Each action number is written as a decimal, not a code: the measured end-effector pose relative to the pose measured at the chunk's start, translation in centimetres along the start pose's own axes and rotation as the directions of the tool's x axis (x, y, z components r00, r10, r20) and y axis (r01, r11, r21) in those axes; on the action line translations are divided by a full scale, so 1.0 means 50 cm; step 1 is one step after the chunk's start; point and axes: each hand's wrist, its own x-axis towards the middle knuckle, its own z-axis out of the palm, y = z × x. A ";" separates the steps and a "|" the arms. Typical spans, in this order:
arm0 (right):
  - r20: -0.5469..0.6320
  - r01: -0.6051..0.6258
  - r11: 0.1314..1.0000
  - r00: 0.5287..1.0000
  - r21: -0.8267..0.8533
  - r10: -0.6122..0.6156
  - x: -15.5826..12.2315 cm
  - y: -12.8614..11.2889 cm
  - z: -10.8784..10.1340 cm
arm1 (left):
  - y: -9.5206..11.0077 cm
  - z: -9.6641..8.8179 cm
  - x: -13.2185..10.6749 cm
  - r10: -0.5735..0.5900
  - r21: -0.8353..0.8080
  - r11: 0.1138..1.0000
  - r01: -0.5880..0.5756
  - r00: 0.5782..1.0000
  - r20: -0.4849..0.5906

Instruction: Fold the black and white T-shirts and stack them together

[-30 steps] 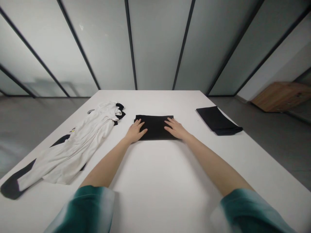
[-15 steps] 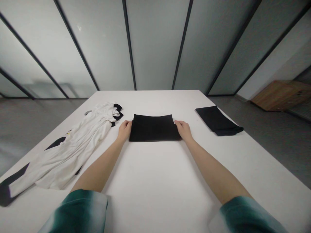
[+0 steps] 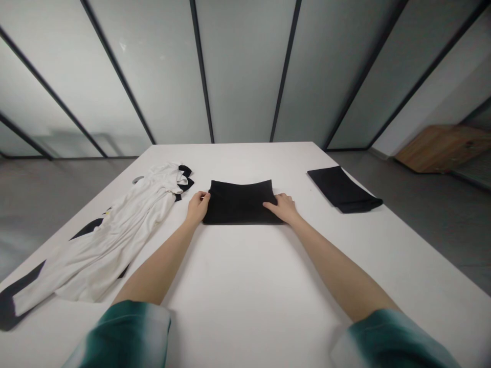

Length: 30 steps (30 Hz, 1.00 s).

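A folded black garment [image 3: 240, 204] lies in front of me, its long side facing me; its exact kind does not show. At its left edge, my left hand [image 3: 198, 205] is closed, pinching the cloth between thumb and fingers. My right hand [image 3: 284, 208] is at the right edge, with the thumb lying on top of the cloth and the fingers around the side, gripping it. The garment's far edge dips slightly in the middle.
Left of my arm, a long white garment [image 3: 126, 235] lies spread over black cloth on the white table [image 3: 245, 286]. Another folded black garment [image 3: 343, 190] lies near the right edge. Frosted glass panels [image 3: 241, 71] stand behind the table, and a wooden cabinet [image 3: 441, 148] at far right.
My right thumb has moved inward onto the top of the black garment; before, that hand pinched its right edge. My left hand has stayed at the left edge.
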 end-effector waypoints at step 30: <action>-0.411 0.325 0.269 0.825 0.907 0.387 -0.045 0.048 -0.363 | 0.005 0.001 -0.006 0.044 -0.004 0.999 -0.044 0.999 0.017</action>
